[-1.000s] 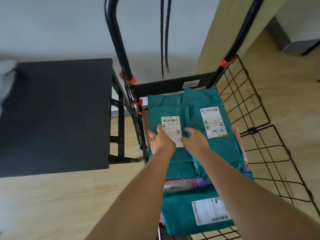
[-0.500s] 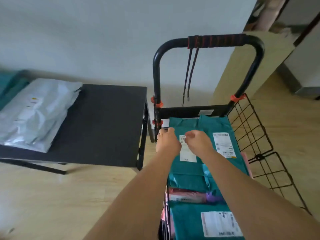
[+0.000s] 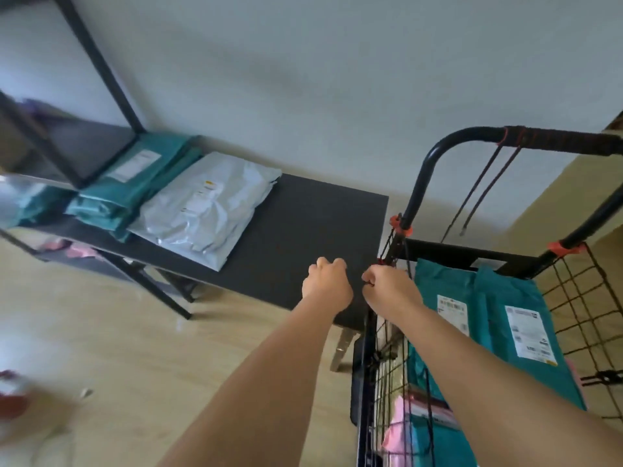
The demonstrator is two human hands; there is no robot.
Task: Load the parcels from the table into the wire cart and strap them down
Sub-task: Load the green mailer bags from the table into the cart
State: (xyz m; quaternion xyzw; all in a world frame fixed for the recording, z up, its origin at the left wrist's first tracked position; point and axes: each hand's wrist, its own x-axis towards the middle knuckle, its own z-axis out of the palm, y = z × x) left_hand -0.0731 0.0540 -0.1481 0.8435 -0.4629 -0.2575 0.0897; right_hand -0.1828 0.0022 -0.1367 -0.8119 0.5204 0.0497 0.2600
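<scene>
A black metal shelving frame rises against the pale wall, pink items sit low above the light wood floor, where a pale scrap and a blurred red object lie.

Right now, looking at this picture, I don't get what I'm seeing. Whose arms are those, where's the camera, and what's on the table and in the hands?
There is no machine here. A person wears a wide-angle camera on the head, so you look forward and down along their own bare arms.

The left hand is curled above the near edge of the black table. Whether it holds anything is hidden. The right hand is at the corner of the wire cart and seems to pinch a thin dark cord there.

On the table lie a silver-grey parcel and, beside it, a teal stack of parcels. Labelled teal parcels lie in the cart.
</scene>
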